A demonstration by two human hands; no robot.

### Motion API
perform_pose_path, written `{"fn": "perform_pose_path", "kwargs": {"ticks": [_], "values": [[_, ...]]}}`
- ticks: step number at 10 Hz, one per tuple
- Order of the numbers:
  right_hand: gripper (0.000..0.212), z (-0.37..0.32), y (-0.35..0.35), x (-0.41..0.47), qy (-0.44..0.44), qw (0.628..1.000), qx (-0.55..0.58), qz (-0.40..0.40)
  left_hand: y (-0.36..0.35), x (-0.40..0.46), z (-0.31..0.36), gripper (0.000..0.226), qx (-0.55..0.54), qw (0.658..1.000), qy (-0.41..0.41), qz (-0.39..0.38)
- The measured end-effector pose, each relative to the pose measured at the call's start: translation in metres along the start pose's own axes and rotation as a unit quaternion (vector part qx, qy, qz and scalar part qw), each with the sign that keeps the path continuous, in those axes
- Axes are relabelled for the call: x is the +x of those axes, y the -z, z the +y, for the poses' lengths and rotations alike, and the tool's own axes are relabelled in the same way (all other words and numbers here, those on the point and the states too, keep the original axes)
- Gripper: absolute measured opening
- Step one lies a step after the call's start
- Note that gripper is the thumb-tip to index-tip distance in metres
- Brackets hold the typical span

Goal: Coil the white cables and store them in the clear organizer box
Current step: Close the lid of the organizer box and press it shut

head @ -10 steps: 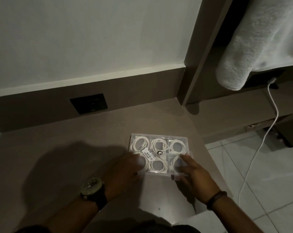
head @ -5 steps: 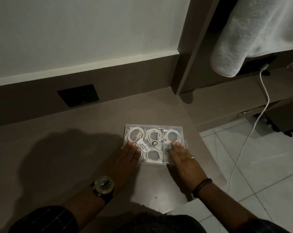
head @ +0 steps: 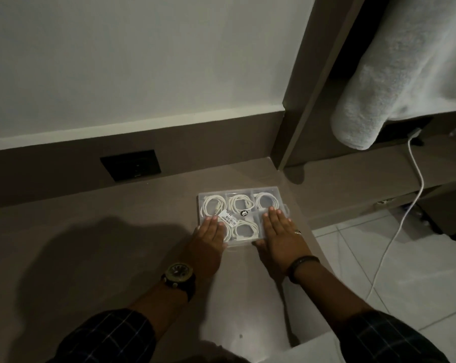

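A brown bench (head: 90, 244) runs along a white wall with a dark outlet plate (head: 130, 165) set in its back edge; to the right are a tiled floor (head: 418, 271), a hanging grey towel (head: 394, 82) and a loose white cord (head: 394, 242). The clear organizer box (head: 244, 191) lies closed near the bench's right edge, with coiled white cables (head: 241, 204) visible in its compartments. The left hand (head: 208, 237) and the right hand (head: 282, 231) rest flat, palms down, on the near half of the lid, fingers (head: 274, 216) extended and held together, grasping nothing.
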State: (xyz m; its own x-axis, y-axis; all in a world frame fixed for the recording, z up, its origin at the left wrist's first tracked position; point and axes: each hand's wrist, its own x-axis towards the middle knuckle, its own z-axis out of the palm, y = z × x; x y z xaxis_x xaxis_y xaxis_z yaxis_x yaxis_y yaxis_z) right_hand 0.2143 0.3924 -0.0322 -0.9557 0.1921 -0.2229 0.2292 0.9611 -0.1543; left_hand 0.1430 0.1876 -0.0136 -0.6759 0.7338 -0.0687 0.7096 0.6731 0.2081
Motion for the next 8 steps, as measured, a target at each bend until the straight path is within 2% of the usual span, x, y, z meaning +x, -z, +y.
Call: {"fn": "perform_pose_path", "kwargs": {"ticks": [2, 3, 4, 5, 7, 8], "values": [[0.073, 0.017, 0.024, 0.072, 0.020, 0.999, 0.005, -0.042, -0.005, 0.055, -0.010, 0.046, -0.047, 0.997, 0.044, 0.046], [0.071, 0.023, 0.028, 0.094, 0.031, 0.999, 0.006, -0.035, -0.007, 0.077, -0.017, 0.052, 0.000, 0.996, 0.077, 0.038], [0.071, 0.026, 0.031, 0.111, 0.049, 0.998, 0.003, -0.033, -0.002, 0.086, -0.017, 0.053, 0.036, 0.997, 0.063, 0.040], [0.071, 0.029, 0.033, 0.125, 0.067, 0.998, 0.000, -0.019, -0.007, 0.095, -0.022, 0.053, 0.003, 0.995, 0.081, 0.056], [0.072, 0.030, 0.034, 0.129, 0.067, 0.997, -0.030, -0.036, -0.010, 0.101, -0.025, 0.062, 0.003, 0.993, 0.120, -0.011], [0.071, 0.021, 0.057, 0.120, 0.078, 0.997, 0.007, -0.020, 0.010, 0.095, -0.024, 0.075, 0.025, 0.990, 0.134, -0.026]]}}
